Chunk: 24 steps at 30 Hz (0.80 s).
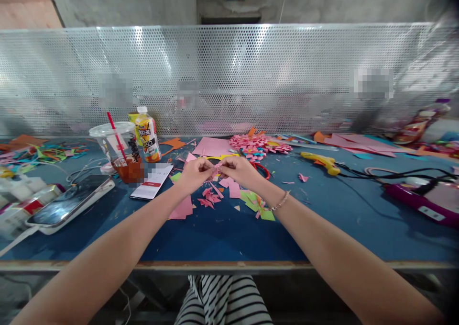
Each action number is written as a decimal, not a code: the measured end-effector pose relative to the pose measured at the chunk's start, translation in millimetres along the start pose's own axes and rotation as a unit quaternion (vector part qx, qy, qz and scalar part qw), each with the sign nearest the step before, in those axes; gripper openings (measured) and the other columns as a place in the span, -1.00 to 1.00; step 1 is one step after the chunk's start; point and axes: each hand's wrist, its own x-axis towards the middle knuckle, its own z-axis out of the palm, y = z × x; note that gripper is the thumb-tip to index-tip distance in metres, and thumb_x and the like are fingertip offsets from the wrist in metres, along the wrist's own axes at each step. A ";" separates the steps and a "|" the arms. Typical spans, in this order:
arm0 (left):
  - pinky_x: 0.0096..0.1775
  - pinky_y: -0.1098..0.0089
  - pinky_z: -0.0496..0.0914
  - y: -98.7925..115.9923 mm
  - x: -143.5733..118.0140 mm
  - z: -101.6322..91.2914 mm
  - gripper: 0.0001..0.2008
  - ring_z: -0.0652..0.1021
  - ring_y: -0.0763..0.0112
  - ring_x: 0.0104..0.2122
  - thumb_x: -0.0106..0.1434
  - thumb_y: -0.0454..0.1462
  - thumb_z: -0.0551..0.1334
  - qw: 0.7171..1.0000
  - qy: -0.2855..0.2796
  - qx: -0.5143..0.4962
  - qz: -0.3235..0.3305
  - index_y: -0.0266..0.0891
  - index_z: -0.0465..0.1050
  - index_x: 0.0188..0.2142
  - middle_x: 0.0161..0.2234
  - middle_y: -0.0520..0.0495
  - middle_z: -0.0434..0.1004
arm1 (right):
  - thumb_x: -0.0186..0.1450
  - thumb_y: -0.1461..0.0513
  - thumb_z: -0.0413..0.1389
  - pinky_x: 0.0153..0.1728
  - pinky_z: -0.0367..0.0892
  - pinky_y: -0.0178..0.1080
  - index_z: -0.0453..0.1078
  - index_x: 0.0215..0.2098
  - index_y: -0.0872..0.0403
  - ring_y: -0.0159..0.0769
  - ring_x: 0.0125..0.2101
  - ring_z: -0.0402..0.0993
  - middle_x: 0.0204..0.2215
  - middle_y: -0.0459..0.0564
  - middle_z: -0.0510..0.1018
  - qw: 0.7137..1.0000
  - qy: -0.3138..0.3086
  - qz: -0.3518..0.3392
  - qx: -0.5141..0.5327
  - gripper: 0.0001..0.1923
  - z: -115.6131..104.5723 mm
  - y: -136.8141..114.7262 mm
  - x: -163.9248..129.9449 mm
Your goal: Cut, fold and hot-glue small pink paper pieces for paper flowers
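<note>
I'm mid-fold, I judge: my left hand [195,172] and right hand [238,170] have fingers pinched on a small pink paper piece [217,168] just above the blue worktop [222,234], which next needs a firm crease.

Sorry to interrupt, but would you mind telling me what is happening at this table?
A person seated at a blue table pinches a small pink paper piece between the left hand and right hand, held just above the surface. Pink and green paper scraps lie below the hands. A heap of pink paper shapes, a yellow glue gun and a drink cup sit further back.
</note>
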 end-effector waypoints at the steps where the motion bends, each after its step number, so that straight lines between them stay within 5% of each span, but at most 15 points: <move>1: -0.45 0.43 0.34 -0.6 0.0 -0.1 -0.84 0.44 0.50 -0.57 0.04 -0.21 0.22 1.000 -0.001 0.004 0.001 -0.27 0.32 -0.49 -0.59 0.01 0.43 | 0.15 0.24 0.03 -0.50 0.31 -0.34 0.38 -0.48 0.12 -0.38 -0.54 0.43 -0.60 -0.05 0.47 1.000 0.000 -0.004 -0.011 -0.87 -0.2 0.7 0.3; 12: -0.46 0.44 0.32 -7.6 2.2 -1.0 -0.80 0.44 0.49 -0.56 0.04 -0.16 0.21 0.999 -0.014 0.035 -0.004 -0.28 0.34 -0.46 -0.58 0.02 0.42 | 0.17 0.26 0.02 -0.50 0.27 -0.38 0.41 -0.45 0.13 -0.42 -0.55 0.41 -0.58 -0.05 0.50 0.997 0.007 -0.030 -0.076 -0.85 0.2 1.5 -0.6; 19: -0.53 0.47 0.27 -8.4 3.2 -4.4 -0.77 0.40 0.53 -0.61 0.03 -0.14 0.23 0.998 0.034 0.052 0.010 -0.28 0.32 -0.48 -0.62 0.05 0.37 | 0.15 0.26 0.06 -0.53 0.22 -0.40 0.42 -0.46 0.14 -0.45 -0.57 0.36 -0.56 -0.07 0.49 0.990 0.052 -0.054 -0.116 -0.87 1.7 -5.4 -2.0; 24: -0.42 0.41 0.38 -5.5 2.1 -1.6 -0.82 0.45 0.51 -0.58 0.04 -0.20 0.24 0.998 0.015 -0.050 -0.032 -0.31 0.35 -0.48 -0.62 0.03 0.41 | 0.13 0.27 0.09 -0.51 0.24 -0.40 0.45 -0.44 0.13 -0.45 -0.53 0.37 -0.51 -0.05 0.50 0.989 0.052 -0.078 -0.113 -0.89 1.2 -4.3 -2.0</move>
